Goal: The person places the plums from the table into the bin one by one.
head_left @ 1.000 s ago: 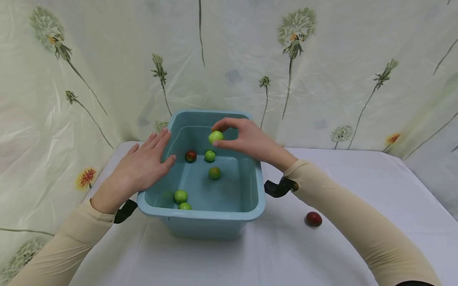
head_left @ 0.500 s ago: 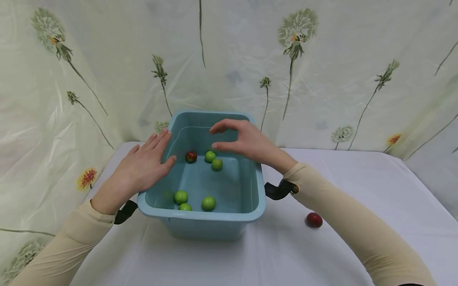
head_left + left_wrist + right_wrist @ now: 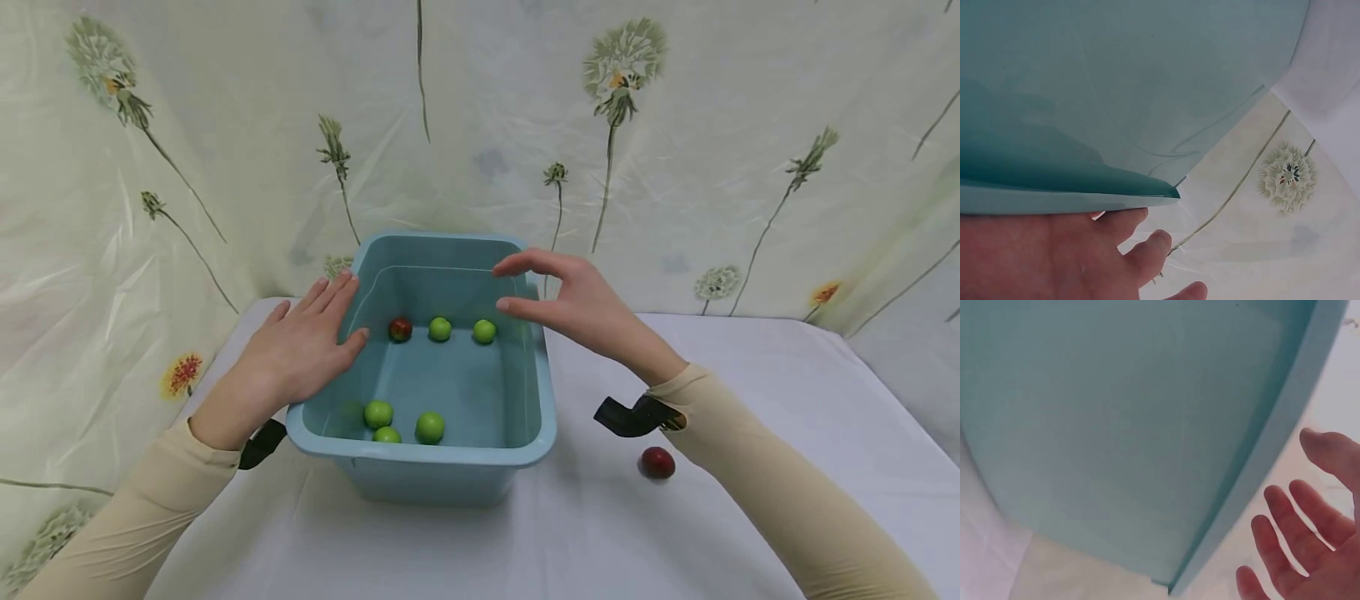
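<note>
A blue plastic basin stands on the table with several small round green fruits in it. Two of these, a green fruit and another green fruit, lie toward its far end beside a dark red fruit. More, including a green fruit, lie at the near end. My left hand rests with straight fingers on the basin's left rim; in the left wrist view its palm lies under the rim. Above the right rim hovers my right hand, fingers spread from the thumb and holding nothing.
A red fruit lies on the white tablecloth, right of the basin and near my right sleeve. Behind the table hangs a curtain printed with dandelions.
My right hand let go of a green fruit, which dropped into the basin, then moved right toward the rim. Green fruits rolled about on the basin floor. My left hand stayed put.
</note>
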`<action>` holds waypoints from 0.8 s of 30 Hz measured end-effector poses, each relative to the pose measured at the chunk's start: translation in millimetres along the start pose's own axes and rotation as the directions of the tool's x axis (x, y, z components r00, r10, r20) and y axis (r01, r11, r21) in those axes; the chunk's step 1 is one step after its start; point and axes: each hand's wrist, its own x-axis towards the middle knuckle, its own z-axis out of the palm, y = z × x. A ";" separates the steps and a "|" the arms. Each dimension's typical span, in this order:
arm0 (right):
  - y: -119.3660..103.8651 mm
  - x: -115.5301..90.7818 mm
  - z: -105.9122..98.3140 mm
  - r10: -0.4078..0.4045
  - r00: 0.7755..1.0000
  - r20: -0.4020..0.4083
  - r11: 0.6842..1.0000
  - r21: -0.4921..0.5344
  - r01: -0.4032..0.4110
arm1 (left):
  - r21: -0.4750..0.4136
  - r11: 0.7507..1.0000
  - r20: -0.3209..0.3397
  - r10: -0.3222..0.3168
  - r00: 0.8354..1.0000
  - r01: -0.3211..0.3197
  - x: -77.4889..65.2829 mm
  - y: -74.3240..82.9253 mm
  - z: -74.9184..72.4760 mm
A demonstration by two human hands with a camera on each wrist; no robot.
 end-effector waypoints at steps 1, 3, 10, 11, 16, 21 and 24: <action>0.6 -3.4 -2.4 0.007 1.000 -0.008 1.000 -0.004 -0.007 | 0.002 1.000 0.001 -0.001 1.000 0.001 -0.1 -0.1 -0.1; 1.7 -10.2 -6.9 0.022 0.999 -0.024 1.000 -0.009 -0.023 | 0.003 1.000 0.001 -0.002 1.000 0.002 -0.2 -0.3 -0.1; 7.5 -32.9 -18.9 0.073 0.994 -0.081 0.996 -0.037 -0.077 | -0.001 1.000 0.005 -0.006 1.000 0.006 -0.1 -0.6 0.1; 8.1 -35.9 -19.9 0.081 0.993 -0.086 0.996 -0.037 -0.085 | -0.001 1.000 0.006 -0.006 1.000 0.006 0.0 -0.7 0.2; 12.1 -48.9 -23.2 0.121 0.987 -0.103 0.992 -0.034 -0.125 | -0.008 1.000 0.007 -0.008 1.000 0.008 0.3 -1.2 0.9; 18.2 -65.5 -26.3 0.167 0.980 -0.108 0.984 -0.046 -0.173 | -0.013 1.000 0.007 -0.006 1.000 0.006 0.5 -1.3 1.7; 23.7 -77.7 -28.5 0.193 0.975 -0.108 0.978 -0.060 -0.200 | -0.008 1.000 0.007 -0.003 1.000 0.003 0.7 -0.9 1.4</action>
